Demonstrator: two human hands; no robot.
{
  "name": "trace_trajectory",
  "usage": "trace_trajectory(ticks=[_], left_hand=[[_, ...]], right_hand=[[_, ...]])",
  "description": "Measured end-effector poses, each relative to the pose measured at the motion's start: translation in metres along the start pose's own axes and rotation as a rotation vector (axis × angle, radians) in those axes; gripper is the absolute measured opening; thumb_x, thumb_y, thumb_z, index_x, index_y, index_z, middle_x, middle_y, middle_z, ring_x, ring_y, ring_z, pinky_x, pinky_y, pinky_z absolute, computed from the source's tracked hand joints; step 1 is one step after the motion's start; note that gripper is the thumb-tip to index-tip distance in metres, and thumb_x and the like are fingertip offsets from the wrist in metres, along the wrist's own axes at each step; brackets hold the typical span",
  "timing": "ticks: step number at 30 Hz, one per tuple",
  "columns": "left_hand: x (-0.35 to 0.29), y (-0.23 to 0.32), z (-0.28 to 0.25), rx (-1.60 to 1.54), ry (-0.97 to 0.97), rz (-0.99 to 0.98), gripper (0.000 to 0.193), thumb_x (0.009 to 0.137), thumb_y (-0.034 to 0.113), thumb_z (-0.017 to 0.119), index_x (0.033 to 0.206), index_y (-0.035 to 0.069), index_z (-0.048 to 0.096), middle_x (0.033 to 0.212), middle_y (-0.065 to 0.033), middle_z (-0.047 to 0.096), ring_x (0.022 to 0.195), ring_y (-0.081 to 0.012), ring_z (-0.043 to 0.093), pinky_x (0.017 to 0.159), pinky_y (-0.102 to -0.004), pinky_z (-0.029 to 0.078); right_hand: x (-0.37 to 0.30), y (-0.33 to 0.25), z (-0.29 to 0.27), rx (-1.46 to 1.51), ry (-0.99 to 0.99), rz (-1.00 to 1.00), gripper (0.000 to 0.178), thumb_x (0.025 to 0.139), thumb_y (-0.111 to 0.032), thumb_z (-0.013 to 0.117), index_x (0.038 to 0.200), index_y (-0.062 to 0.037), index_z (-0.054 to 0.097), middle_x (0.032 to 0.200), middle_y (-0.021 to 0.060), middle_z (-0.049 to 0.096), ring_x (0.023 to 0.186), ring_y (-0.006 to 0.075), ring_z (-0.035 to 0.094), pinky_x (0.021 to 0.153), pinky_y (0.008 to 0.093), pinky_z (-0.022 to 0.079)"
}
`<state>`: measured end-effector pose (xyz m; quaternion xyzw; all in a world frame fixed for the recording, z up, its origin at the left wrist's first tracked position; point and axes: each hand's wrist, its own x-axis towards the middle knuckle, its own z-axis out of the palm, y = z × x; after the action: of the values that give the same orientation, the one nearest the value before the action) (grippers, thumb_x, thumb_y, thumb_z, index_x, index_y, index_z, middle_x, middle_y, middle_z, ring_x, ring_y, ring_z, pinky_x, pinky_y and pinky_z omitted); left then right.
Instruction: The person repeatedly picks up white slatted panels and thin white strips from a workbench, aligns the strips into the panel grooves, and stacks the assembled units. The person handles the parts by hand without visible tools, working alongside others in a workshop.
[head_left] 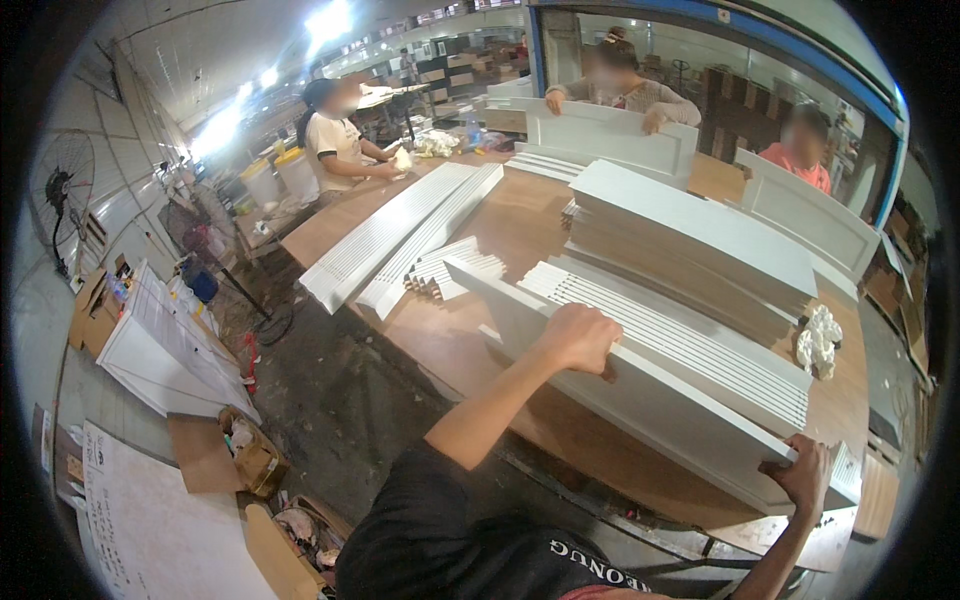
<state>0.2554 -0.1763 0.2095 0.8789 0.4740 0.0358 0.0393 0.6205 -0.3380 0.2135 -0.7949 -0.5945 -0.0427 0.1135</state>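
A long white panel (pixel 670 393) stands on its edge along the near side of the wooden table. My left hand (pixel 583 338) is closed over its top edge near the middle. Toward the panel's right end, my right hand (pixel 803 471) grips the same edge, thumb on the near face. Just beyond the panel lies a row of white strips (pixel 680 325), stacked close together. A shorter bundle of white strips (pixel 455 268) rests past the panel's left end.
A tall stack of white boards (pixel 690 215) fills the table's middle. Two long white bundles (pixel 390 235) lie at left, a crumpled white cloth (pixel 819 342) at right. Across the table (pixel 535 215), one person (pixel 620 85) holds a panel (pixel 612 140); others stand at far left and right.
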Motion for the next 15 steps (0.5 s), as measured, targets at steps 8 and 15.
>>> trace_trajectory(ticks=[8,15], left_hand=[[0.006,-0.006,0.012,0.001,0.086,0.05,0.045,0.061,0.048,0.081,0.078,0.009,0.068,0.073,-0.0087,0.068,0.07,-0.0256,0.066,0.063,-0.0368,0.053],[0.006,-0.003,0.006,0.001,0.041,0.038,0.05,0.059,0.053,0.081,0.079,0.01,0.069,0.073,-0.0087,0.068,0.072,-0.0259,0.066,0.064,-0.0365,0.053]], right_hand=[[0.002,0.005,0.004,0.015,0.012,-0.019,0.047,0.044,-0.024,0.089,0.082,-0.0062,0.068,0.081,0.0116,0.067,0.082,0.0304,0.062,0.075,0.0408,0.046],[0.004,0.01,0.009,0.009,0.037,-0.038,0.047,0.043,-0.024,0.089,0.08,-0.0059,0.067,0.081,0.0108,0.067,0.079,0.0293,0.061,0.073,0.0402,0.046]])
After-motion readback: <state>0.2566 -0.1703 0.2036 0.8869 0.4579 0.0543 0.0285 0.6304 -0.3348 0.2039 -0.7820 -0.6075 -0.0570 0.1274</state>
